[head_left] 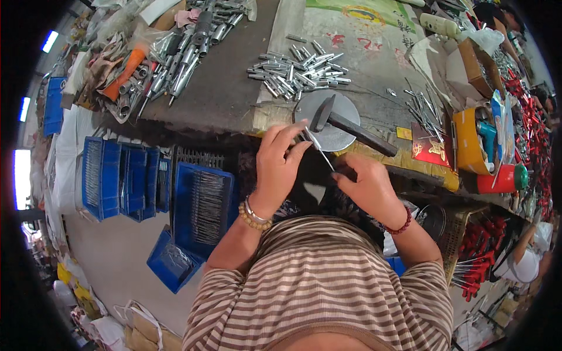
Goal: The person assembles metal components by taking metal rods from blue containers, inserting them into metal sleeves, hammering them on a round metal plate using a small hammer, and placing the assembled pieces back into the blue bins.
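Hammer (pixel 354 130) on the disc (pixel 345 106) could slip off if nudged by the right hand (pixel 367 179), which, like the left hand (pixel 275 162), pinches the rod (pixel 314 141).

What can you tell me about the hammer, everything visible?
The hammer has a dark, metal-looking head, tapered toward its far end, and a dark handle that looks thicker toward its free end; the handle's material is unclear. It lies with its head on a round grey disc atop the bench, the handle slanting rightward and nearer the person, past the disc's rim. Neither the left hand nor the right hand touches it.
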Tool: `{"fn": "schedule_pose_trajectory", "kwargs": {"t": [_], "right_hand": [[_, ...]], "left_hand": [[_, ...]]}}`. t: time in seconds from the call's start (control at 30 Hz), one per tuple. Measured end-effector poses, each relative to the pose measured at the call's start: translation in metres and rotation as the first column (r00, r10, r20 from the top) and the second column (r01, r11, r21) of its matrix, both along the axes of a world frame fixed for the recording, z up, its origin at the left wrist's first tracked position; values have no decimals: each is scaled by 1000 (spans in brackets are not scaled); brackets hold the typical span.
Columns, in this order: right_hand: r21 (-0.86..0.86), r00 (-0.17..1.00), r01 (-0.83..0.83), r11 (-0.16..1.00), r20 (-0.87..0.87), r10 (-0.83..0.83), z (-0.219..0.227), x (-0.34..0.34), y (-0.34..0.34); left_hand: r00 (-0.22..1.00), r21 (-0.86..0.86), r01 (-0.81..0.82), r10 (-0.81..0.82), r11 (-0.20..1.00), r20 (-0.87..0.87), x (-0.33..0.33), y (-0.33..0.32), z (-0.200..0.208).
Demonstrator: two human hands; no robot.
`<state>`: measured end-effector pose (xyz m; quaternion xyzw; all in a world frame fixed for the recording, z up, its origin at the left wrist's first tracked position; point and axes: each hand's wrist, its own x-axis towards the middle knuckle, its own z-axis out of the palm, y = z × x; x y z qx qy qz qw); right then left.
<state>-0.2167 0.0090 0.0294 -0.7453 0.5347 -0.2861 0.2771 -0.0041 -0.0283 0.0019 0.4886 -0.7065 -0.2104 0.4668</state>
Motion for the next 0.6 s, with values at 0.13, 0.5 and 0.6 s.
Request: {"fn": "schedule_pose_trajectory", "kwargs": {"t": [0.13, 0.5, 0.6], "right_hand": [[371, 973, 6, 929, 211, -90, 6, 11, 6], [398, 987, 11, 918, 144, -74, 3, 45, 15], [489, 959, -11, 872, 253, -129, -6, 52, 18]], "left_hand": [[890, 401, 120, 81, 908, -450, -7, 19, -7], [768, 562, 222, 212, 797, -604, 4, 28, -6], [682, 540, 262, 243, 800, -690, 25, 32, -13]]}}
